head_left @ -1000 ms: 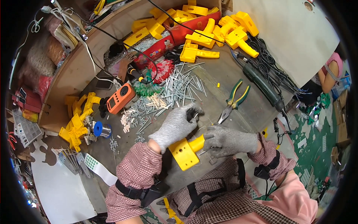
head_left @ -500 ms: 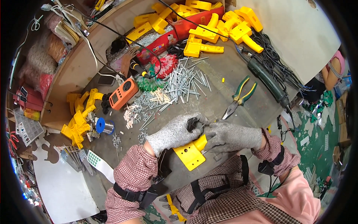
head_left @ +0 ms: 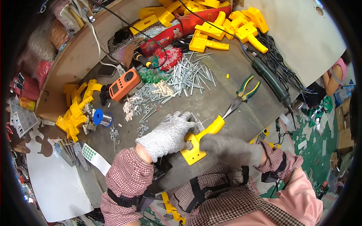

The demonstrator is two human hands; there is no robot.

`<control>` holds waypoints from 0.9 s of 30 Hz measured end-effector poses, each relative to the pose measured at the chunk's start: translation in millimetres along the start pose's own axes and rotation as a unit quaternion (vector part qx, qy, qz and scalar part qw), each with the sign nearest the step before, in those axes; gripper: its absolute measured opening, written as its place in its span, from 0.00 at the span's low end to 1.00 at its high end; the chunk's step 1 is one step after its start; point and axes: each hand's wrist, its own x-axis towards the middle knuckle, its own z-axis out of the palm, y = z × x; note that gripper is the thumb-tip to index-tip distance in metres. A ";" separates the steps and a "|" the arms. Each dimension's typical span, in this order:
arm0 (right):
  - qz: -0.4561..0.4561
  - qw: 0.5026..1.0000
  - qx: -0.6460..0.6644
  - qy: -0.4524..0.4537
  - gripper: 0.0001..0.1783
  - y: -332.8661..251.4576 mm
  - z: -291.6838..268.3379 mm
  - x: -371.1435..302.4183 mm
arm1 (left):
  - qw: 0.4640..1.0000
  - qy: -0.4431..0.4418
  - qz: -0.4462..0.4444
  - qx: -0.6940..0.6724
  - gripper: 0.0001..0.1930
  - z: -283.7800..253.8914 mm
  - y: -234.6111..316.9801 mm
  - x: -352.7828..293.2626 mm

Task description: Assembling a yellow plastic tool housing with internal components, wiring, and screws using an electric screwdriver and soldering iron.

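A yellow plastic housing with a handle point(head_left: 213, 129) is at the near middle of the table, its handle pointing to the far right. My left hand point(head_left: 166, 135), in a grey glove, grips the housing's left edge with the thumb against it. The other left fingers are bent over the table beside a small pale flat piece point(head_left: 197, 119). Just right of the housing is my gloved right hand point(head_left: 230, 150), smeared by motion, its fingers unreadable. Pliers with green and yellow grips point(head_left: 241, 96) lie beyond the handle, their jaws close to its tip.
Long screws point(head_left: 188, 77), small screws and pale plugs are heaped beyond my left hand. An orange meter point(head_left: 125, 84) and a solder spool point(head_left: 102, 117) stand left. More yellow housings point(head_left: 247, 30) are piled at the back. A dark green soldering tool point(head_left: 269, 77) and black cables lie right.
My left hand has moved left and down off the handle's end to the housing's edge. The housing has turned, its handle now uncovered. My right hand has shifted down and is blurred.
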 end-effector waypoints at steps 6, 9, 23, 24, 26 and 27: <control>-0.001 0.970 -0.240 -0.042 0.18 4.7 -19.6 -3.7 | 0.996 0.063 -0.036 -0.044 0.29 17.9 -1.5 -21.9; 0.036 0.980 -0.170 -0.093 0.16 3.0 -19.1 -0.5 | 0.994 0.069 -0.055 -0.056 0.31 19.1 -0.7 -24.0; 0.138 0.986 -0.041 -0.088 0.22 -9.5 -45.8 26.2 | 0.912 0.396 -0.080 -0.065 0.59 82.6 -6.3 -133.5; 0.148 0.987 0.013 -0.066 0.23 -17.4 -52.5 35.3 | 0.907 0.408 -0.087 -0.048 0.61 104.2 -7.8 -144.0; 0.041 0.993 0.112 -0.023 0.29 -20.2 -53.8 49.3 | 0.914 0.384 -0.123 -0.050 0.61 126.3 0.2 -142.1; 0.034 0.993 0.073 -0.083 0.31 -21.4 -51.1 63.4 | 0.903 0.410 -0.118 -0.056 0.59 133.8 -0.6 -138.6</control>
